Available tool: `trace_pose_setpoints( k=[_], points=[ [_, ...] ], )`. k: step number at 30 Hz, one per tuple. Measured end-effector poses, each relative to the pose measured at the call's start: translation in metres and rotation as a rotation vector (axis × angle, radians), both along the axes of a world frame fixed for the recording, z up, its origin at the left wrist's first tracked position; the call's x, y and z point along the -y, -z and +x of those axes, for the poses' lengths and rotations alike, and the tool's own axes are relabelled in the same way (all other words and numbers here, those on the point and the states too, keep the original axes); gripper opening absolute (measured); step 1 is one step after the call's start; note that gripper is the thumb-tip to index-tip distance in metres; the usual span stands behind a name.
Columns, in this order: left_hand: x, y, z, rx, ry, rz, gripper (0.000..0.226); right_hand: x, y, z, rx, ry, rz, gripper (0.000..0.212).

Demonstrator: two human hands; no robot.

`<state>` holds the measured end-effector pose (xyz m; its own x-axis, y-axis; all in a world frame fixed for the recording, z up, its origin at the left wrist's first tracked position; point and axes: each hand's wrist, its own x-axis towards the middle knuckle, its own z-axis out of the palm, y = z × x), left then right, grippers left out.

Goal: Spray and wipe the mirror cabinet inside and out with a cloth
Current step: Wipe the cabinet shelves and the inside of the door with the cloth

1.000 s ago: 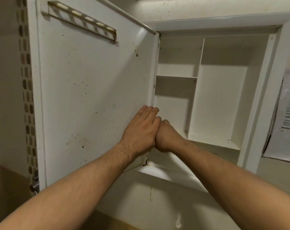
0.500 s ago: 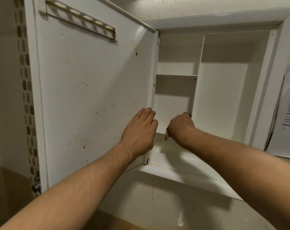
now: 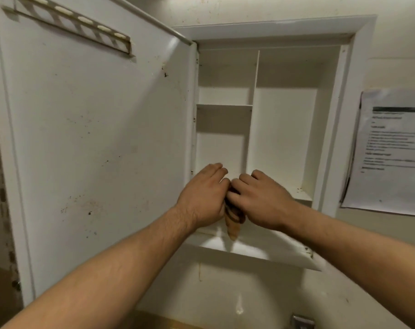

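The white mirror cabinet (image 3: 284, 138) is set into the wall, with bare shelves and a central divider inside. Its door (image 3: 94, 138) stands swung open to the left, and the inner face is speckled with dark dirt spots. My left hand (image 3: 202, 198) and my right hand (image 3: 263, 200) meet in front of the bottom shelf (image 3: 268, 250). A small tan cloth (image 3: 233, 224) with dark lines is bunched between them and hangs down a little. Both hands close on it. Most of the cloth is hidden by my fingers.
A slotted holder strip (image 3: 71, 22) runs across the top of the door's inner face. A printed paper notice (image 3: 391, 150) hangs on the wall right of the cabinet. Below, a stained wall and a metal fixture (image 3: 301, 322) at the bottom edge.
My left hand left the door edge and joined my right hand at the bottom shelf. The right hand came back from the shelf, and the cloth now shows between both hands. The view has shifted slightly left.
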<state>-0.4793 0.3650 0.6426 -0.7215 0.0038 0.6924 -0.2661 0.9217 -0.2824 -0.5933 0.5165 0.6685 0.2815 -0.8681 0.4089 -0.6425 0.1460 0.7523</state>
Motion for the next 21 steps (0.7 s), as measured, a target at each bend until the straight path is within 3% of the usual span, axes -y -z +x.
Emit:
trace_pose_setpoints(
  k=[1,3,6,8,9,11,12,13,15,18,21],
  points=[
    [-0.003,0.003,-0.007,-0.009,-0.001,0.012,0.039,-0.011,-0.003,-0.013,-0.046,-0.086,-0.004,0.020],
    [-0.009,0.008,-0.021,-0.043,-0.015,0.052,0.039,-0.034,-0.016,-0.039,-0.062,-0.056,-0.023,0.022],
    [-0.018,0.013,-0.037,-0.107,-0.022,0.142,0.042,-0.039,-0.043,-0.056,0.113,0.333,-0.222,0.037],
    [-0.021,0.014,-0.044,-0.122,-0.038,0.170,0.045,-0.021,-0.050,-0.052,0.413,0.562,-0.315,0.046],
    [-0.022,0.014,-0.046,-0.114,-0.041,0.161,0.045,-0.007,-0.050,-0.048,0.668,0.574,-0.375,0.041],
    [-0.019,0.012,-0.046,-0.082,-0.044,0.113,0.046,0.025,-0.049,-0.039,1.241,0.444,-0.511,0.025],
    [-0.017,0.011,-0.045,-0.073,-0.044,0.097,0.045,0.037,-0.045,-0.034,1.417,0.352,-0.563,0.023],
    [-0.017,0.012,-0.044,-0.071,-0.044,0.098,0.045,0.045,-0.038,-0.032,1.468,0.294,-0.570,0.023],
    [-0.020,0.012,-0.045,-0.070,-0.042,0.122,0.045,0.042,-0.031,-0.031,1.347,0.268,-0.409,0.018],
    [-0.024,0.011,-0.048,-0.059,-0.063,0.147,0.046,0.016,-0.041,-0.033,1.152,0.420,0.007,0.009],
    [-0.027,0.011,-0.047,-0.047,-0.102,0.128,0.046,0.001,-0.060,-0.027,1.012,0.483,0.190,0.026]
  ],
)
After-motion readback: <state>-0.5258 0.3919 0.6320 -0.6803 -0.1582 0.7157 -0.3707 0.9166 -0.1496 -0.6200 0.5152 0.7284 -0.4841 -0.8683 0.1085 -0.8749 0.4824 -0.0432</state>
